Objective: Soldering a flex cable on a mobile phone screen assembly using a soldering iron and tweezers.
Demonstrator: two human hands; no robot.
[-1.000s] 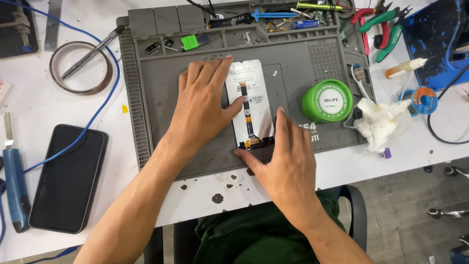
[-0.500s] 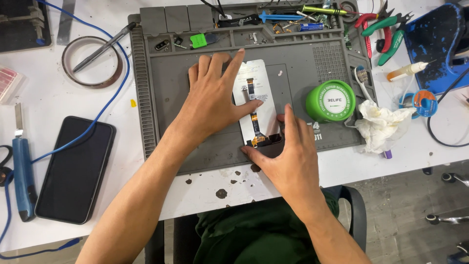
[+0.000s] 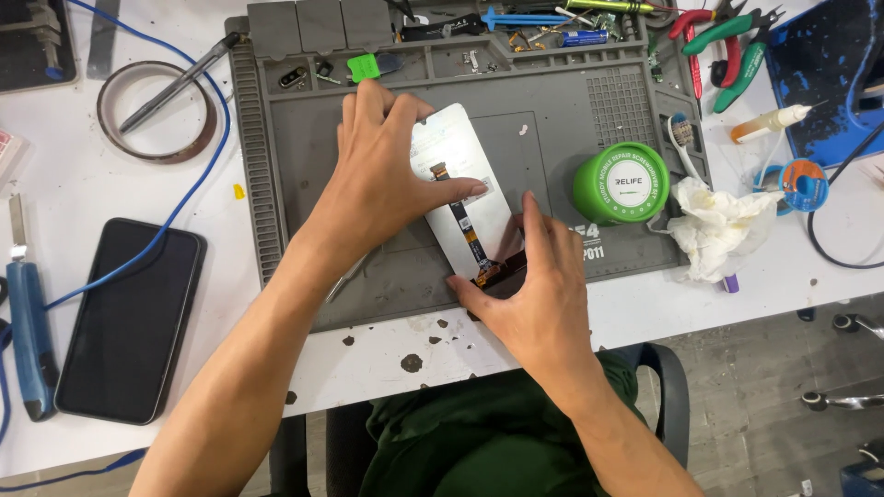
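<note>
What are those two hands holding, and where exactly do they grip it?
A white phone screen panel on the grey mat. The left hand presses its upper part, thumb across the middle; the right hand grips its lower end.

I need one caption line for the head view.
Left hand and right hand press a phone display panel on a grey repair mat.
</note>
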